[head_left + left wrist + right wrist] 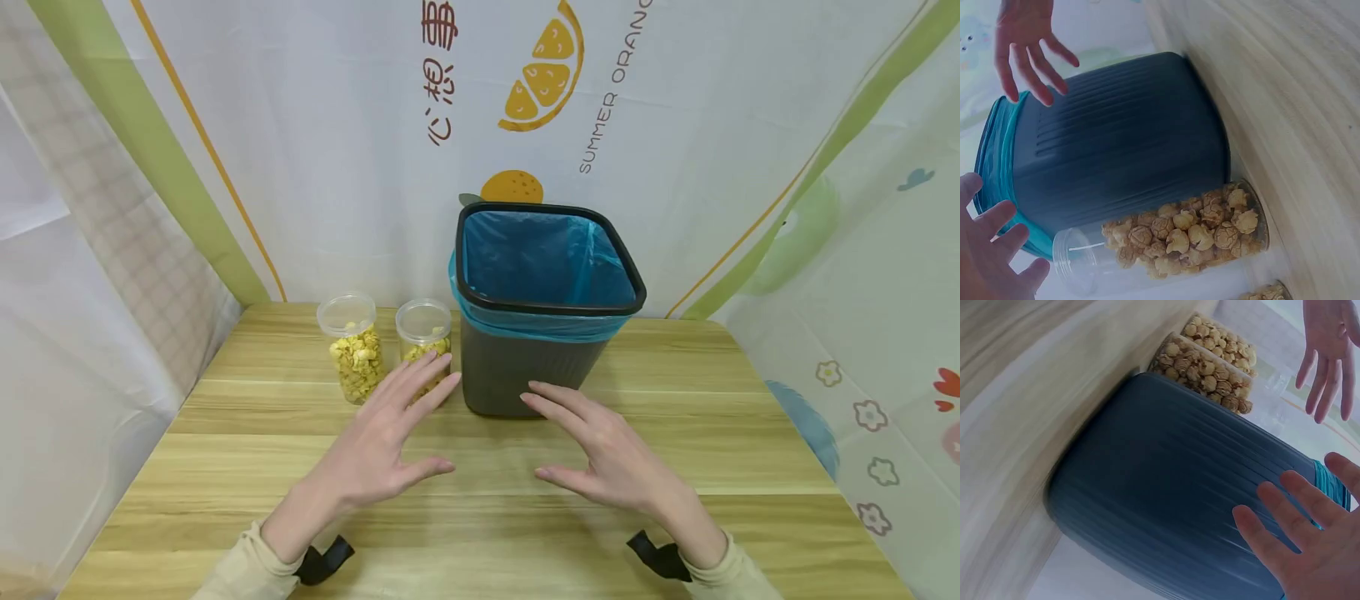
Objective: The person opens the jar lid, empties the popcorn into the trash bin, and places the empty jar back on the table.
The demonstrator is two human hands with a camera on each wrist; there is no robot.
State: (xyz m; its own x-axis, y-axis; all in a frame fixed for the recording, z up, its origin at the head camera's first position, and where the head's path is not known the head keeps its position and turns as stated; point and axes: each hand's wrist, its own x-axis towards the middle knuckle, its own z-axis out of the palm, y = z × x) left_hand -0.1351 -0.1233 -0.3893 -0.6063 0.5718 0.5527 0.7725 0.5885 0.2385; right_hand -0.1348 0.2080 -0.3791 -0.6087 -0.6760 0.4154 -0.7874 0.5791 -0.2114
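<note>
My left hand (378, 446) hovers over the table with fingers spread, holding nothing, in front of two clear lidded jars of popcorn. The left jar (358, 362) shows whole; the right jar (424, 323) is partly hidden behind my fingertips. To the right, my right hand (615, 454) is also spread and holds nothing. It is before a dark grey trash bin (525, 367), which has a black rim and a blue liner bag (536, 258). In the left wrist view, the nearer popcorn jar (1185, 234) stands beside the bin (1122, 137). Both hands appear apart from these things.
A wood-grain table (480, 533) carries the jars and bin near its back edge. Behind it hangs a white curtain (337, 167) with orange prints; more printed cloth (862, 333) hangs at the right. Black straps (324, 562) are at both wrists.
</note>
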